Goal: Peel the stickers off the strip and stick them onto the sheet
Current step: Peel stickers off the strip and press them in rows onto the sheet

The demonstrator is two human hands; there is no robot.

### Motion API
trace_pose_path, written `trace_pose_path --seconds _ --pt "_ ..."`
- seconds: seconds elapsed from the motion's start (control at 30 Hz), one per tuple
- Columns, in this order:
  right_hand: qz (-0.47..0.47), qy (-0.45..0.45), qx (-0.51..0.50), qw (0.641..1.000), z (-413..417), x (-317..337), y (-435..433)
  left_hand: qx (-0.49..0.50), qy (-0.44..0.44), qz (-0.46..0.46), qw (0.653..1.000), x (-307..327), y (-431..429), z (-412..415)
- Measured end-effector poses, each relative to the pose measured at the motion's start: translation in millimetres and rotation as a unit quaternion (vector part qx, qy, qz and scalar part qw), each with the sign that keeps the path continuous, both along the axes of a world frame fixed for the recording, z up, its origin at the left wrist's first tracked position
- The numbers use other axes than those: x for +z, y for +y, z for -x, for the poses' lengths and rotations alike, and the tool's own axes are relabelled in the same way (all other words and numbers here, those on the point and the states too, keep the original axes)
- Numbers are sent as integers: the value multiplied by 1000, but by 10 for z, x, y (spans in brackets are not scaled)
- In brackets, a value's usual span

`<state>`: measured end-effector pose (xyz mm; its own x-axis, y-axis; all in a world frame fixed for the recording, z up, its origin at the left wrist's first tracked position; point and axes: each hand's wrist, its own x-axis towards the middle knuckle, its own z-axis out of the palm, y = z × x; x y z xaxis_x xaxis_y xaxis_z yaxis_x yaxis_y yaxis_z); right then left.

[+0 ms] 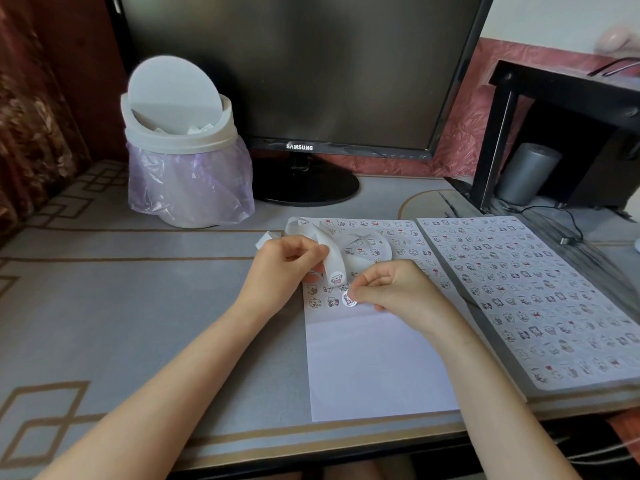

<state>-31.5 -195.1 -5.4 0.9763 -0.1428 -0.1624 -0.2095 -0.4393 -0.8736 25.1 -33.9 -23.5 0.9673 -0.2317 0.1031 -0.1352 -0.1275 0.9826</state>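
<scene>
The left hand (pixel 282 268) pinches the curled sticker strip (pixel 332 252) over the left edge of the sheet (pixel 374 368). The right hand (pixel 394 289) pinches a round sticker (pixel 349 300) at the sheet's lowest filled row. Bare paper lies below and open counter (pixel 138 306) to the left, with a filled sheet (pixel 519 289) just beside on the right.
</scene>
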Motion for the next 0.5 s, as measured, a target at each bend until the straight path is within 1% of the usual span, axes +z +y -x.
trace_pose_path --seconds 0.5 --pt "33 -18 -4 999 -15 -74 10 -4 -2 7 1000 -4 0 6"
